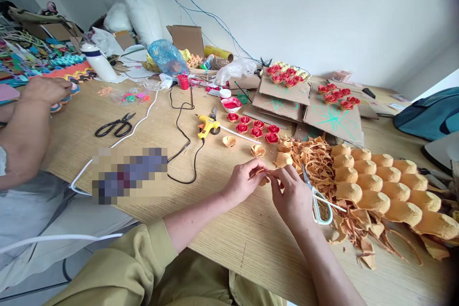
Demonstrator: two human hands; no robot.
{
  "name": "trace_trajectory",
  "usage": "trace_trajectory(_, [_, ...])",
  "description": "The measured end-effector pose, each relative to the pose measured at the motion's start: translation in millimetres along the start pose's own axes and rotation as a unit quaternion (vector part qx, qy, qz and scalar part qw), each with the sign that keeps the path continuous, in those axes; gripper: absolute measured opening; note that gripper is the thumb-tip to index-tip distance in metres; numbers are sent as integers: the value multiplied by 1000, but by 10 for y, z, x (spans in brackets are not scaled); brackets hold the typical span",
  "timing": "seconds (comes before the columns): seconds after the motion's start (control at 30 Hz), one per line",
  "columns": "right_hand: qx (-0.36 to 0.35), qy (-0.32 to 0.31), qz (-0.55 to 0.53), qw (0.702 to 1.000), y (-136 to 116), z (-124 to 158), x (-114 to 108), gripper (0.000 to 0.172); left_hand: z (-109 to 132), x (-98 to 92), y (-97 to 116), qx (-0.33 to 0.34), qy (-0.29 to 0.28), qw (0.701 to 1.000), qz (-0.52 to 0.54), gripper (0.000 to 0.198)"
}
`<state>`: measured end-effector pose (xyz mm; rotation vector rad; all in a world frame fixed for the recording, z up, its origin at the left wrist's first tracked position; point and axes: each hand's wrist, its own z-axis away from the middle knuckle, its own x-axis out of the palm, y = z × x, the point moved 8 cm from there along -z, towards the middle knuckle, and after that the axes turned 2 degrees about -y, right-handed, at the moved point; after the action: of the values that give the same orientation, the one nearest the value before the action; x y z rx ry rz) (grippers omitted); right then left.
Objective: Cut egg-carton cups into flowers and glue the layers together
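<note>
My left hand point(245, 181) and my right hand point(292, 196) meet over the table, fingers pinched on a small orange piece of egg carton point(264, 181), mostly hidden by the fingers. Just beyond them sit two unpainted carton flowers, one point(257, 151) near my fingertips and a paler one point(229, 141) to its left. Several red-painted flowers point(256, 132) stand behind these. White-handled scissors point(321, 206) lie right beside my right hand, among orange carton scraps point(313, 158). A yellow glue gun point(207, 125) with a white glue stick rests farther back on the left.
An orange egg tray point(373, 183) lies at the right, cut scraps around it. Cardboard sheets point(332, 119) hold more red flowers. A bowl of red paint point(231, 104), black scissors point(115, 126) and cables lie behind and left. Another person's arm point(30, 124) rests at the far left.
</note>
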<state>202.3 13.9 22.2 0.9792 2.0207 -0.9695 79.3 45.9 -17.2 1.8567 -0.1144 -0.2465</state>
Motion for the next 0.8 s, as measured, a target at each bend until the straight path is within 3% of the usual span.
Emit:
trace_trajectory(0.13, [-40,-1,27,999,-78,-13,-1,20,-9,4,-63,-18,-17,999,33,12])
trace_trajectory(0.33, [17,-3,-76,997,8,-37,-16,19,-12,-46,35,10,22,1000,-4,12])
trace_trajectory(0.67, [-7,-14,-10,1000,-14,-16,16,23,-9,-8,-70,-19,-29,999,28,10])
trace_trajectory(0.8, [2,-14,-45,999,-1,-23,14,20,-9,-26,5,-4,-16,1000,5,10])
